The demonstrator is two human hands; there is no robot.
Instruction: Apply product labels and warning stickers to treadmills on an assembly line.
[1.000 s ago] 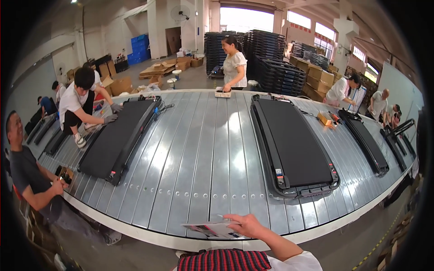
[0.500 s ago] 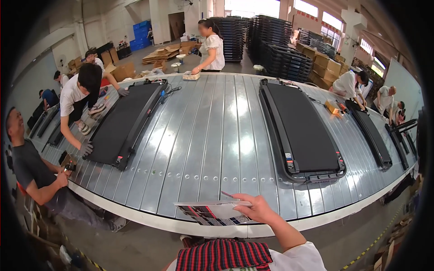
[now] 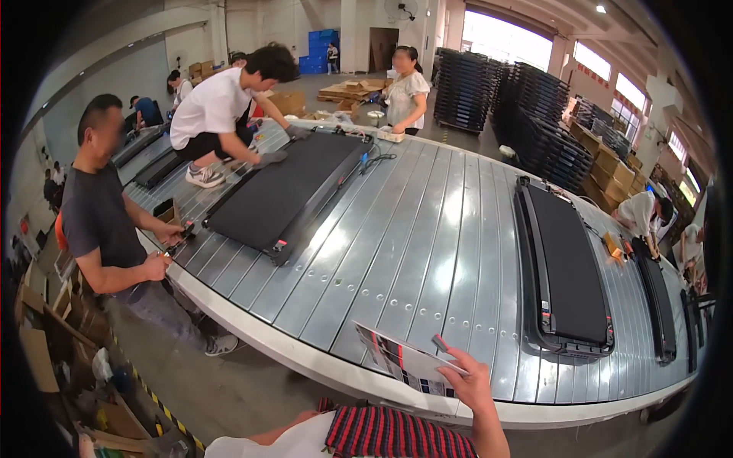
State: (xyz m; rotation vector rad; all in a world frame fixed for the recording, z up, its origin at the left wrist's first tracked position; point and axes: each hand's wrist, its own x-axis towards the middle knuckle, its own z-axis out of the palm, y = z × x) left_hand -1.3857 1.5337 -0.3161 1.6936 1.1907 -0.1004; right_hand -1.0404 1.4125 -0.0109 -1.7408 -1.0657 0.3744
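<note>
Can see a small pale tray [image 3: 391,135] at the far edge of the metal-slatted table [image 3: 389,221], by the hand of a co-worker in a white blouse [image 3: 405,99]; can't make out the contents. Can also see an open box [image 3: 172,211], dark inside, next to a dark-shirted co-worker [image 3: 99,198] at the left, and an orange-yellow box [image 3: 613,245] just right of a black belted unit [image 3: 569,267], contents too small to tell. Further back, blue crates [image 3: 318,52] in a stack and cardboard boxes [image 3: 613,174] piled at the right. Holding a tilted printed sheet [image 3: 401,359] by its right end in the right hand [image 3: 471,378], over the near edge of the table, in a narrow pinch of thumb and fingers. At the fingertips, a small grey piece [image 3: 439,343], too small to identify. Can't tell the grip of the left hand, hidden from view near the striped cloth [image 3: 397,431]. On the sheet, red, dark and white blocks, unreadable. On the belted unit's near corners, a black-and-white label [image 3: 545,308] and a red-marked label [image 3: 609,326]. High at the back, red lettering [image 3: 594,79], too small to read.
</note>
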